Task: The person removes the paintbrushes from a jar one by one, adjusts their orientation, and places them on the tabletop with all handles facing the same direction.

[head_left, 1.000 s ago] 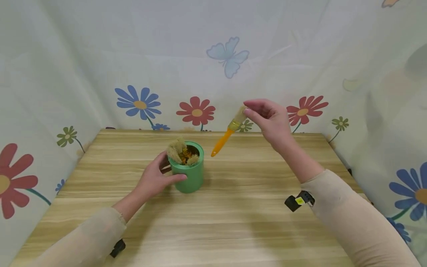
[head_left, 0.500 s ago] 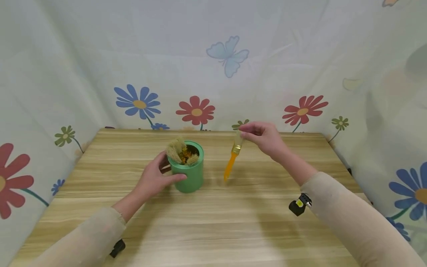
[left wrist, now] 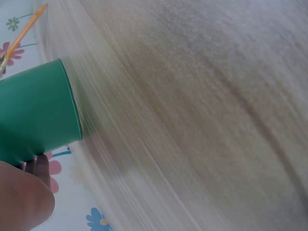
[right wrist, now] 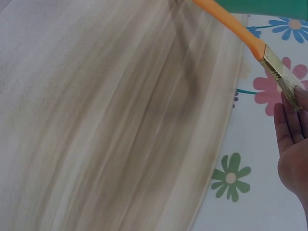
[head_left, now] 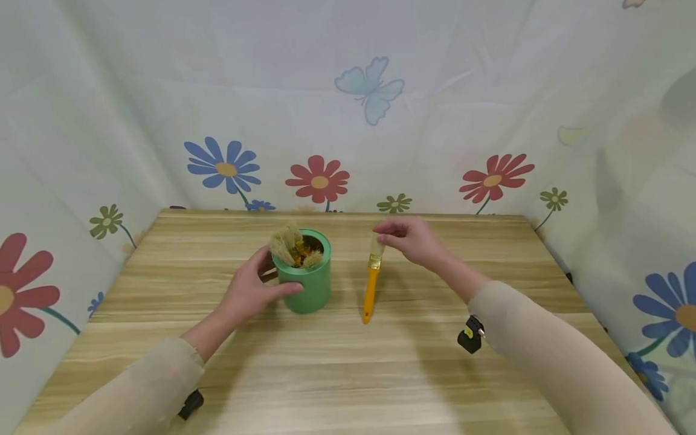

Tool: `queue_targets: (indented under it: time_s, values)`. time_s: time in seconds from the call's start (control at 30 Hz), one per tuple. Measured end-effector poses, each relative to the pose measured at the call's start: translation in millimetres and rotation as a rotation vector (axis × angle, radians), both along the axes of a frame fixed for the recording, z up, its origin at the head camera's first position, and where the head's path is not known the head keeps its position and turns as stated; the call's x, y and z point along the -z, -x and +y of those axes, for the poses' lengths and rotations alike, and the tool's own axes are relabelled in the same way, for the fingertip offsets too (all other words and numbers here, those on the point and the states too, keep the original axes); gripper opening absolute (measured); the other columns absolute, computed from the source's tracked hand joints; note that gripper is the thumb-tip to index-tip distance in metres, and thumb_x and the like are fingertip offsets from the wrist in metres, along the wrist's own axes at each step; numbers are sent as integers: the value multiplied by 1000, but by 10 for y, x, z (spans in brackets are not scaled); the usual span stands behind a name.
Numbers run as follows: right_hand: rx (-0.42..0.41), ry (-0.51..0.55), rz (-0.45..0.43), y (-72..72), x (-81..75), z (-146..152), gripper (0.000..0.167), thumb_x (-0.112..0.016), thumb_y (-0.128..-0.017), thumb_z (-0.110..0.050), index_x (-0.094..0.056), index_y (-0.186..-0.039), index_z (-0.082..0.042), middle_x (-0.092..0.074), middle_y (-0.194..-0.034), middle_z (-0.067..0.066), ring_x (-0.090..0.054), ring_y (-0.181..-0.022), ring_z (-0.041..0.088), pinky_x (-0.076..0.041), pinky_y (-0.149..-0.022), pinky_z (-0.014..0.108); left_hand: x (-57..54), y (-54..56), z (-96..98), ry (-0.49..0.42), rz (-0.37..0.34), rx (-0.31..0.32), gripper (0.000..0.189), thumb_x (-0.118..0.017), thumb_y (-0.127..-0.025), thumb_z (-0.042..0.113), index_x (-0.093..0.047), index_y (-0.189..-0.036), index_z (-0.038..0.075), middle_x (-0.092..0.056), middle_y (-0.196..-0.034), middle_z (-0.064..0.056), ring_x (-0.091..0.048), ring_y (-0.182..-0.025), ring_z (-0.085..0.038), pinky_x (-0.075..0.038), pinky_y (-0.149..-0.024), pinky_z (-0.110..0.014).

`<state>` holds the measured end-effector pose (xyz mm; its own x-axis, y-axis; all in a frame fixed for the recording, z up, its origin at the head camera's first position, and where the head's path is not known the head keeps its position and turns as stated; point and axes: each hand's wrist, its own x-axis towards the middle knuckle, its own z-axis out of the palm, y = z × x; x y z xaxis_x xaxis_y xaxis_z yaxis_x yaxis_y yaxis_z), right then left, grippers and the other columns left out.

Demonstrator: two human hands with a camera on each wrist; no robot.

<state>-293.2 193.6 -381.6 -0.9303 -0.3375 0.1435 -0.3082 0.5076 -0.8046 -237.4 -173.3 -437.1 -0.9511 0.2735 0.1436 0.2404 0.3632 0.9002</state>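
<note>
A green can (head_left: 310, 293) stands upright on the wooden table, left of the middle. Pale bristle heads (head_left: 285, 243) and orange bits show at its mouth. My left hand (head_left: 252, 287) holds the can from its left side, thumb across the front. To the right, my right hand (head_left: 411, 240) pinches a paintbrush (head_left: 370, 293) by its pale bristles, the orange handle pointing down. In the right wrist view the fingers and thumb meet on the bristles (right wrist: 290, 94). Whether the handle's end touches the table, I cannot tell.
The wooden table (head_left: 304, 380) spans the area under both hands. Behind it and at both sides hangs a pale cloth (head_left: 261, 90) printed with flowers and a butterfly. A black wrist device (head_left: 470, 334) hangs under the right sleeve.
My right hand has come down and slightly left with the paintbrush, which has turned from slanted to nearly upright. The left hand and the can stay about where they were.
</note>
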Motion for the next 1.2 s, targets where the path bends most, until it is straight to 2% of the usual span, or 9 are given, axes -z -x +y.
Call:
queue_targets:
  time_s: [0.13, 0.3, 0.67, 1.2]
  values:
    - [-34, -55, 17, 23, 89, -67, 23, -74, -102, -8, -77, -123, 2, -79, -111, 13, -74, -99, 25, -64, -90, 38, -24, -16, 13, 5, -3, -6, 95, -93, -86, 32, -41, -163, 18, -58, -152, -13, -56, -142, -36, -50, -117, -55]
    - [-57, -93, 19, 42, 234, -145, 20, -74, -102, -7, -78, -120, -1, -80, -109, 10, -73, -96, 22, -64, -89, 36, -42, -30, 23, 6, -9, -6, 95, -93, -87, 31, -40, -164, 19, -58, -153, -13, -55, -142, -36, -49, -117, -56]
    - [-59, -86, 5, 108, 431, -264, 18, -76, -100, -7, -79, -117, 1, -80, -106, 11, -73, -93, 19, -64, -87, 31, -47, -36, 21, 1, -23, -10, 96, -93, -86, 33, -40, -165, 20, -57, -154, -13, -55, -143, -37, -49, -117, -56]
    - [-34, -168, -4, 128, 540, -334, 19, -76, -100, -7, -78, -117, 1, -79, -107, 11, -71, -93, 20, -63, -86, 32, -31, -36, 9, 4, -23, -13, 95, -93, -86, 33, -41, -164, 19, -57, -153, -14, -55, -142, -37, -50, -117, -55]
